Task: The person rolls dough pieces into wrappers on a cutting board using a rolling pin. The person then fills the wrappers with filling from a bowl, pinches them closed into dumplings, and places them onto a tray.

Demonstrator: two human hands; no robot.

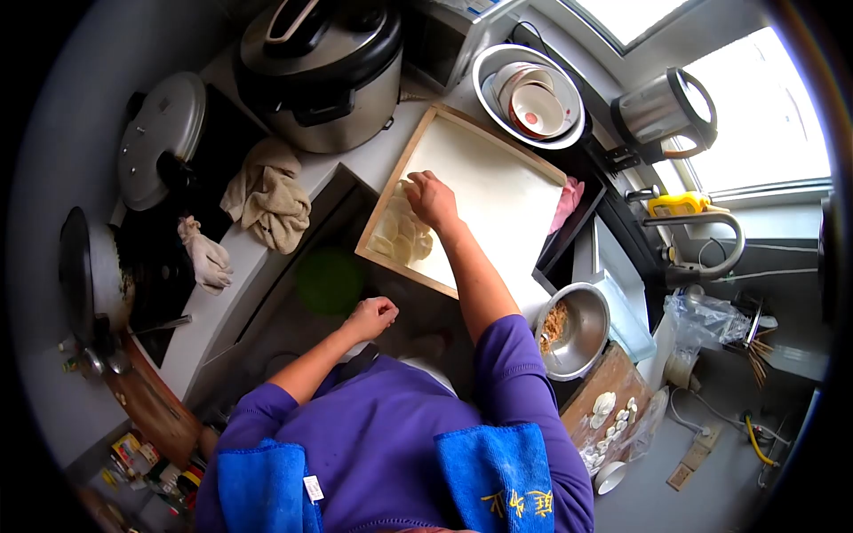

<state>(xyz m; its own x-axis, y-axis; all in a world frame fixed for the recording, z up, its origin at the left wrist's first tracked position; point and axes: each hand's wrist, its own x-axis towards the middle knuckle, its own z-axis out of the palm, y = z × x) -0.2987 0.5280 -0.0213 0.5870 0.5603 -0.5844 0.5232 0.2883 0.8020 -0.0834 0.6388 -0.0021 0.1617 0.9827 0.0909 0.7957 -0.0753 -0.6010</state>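
Note:
My right hand (pixel 433 197) reaches into a wood-framed tray (pixel 484 191) with a white base. Its fingers are curled together at the edge of a cluster of pale dough pieces (pixel 400 235), which look like dumplings and lie overlapping in the tray's left corner. What those fingertips hold, if anything, is hidden. My left hand (pixel 369 318) hangs in front of my body, below the counter's edge, with its fingers curled closed and nothing visible in them. A green round object (pixel 329 280) sits lower down behind it.
A steel bowl (pixel 600 333) with filling stands to the right, beside a wooden board (pixel 582 417) bearing white dough pieces. Behind the tray is a basin (pixel 573 102) with stacked bowls. An electric pressure cooker (pixel 355 102), a beige cloth (pixel 271 200) and a stove (pixel 160 240) are at left.

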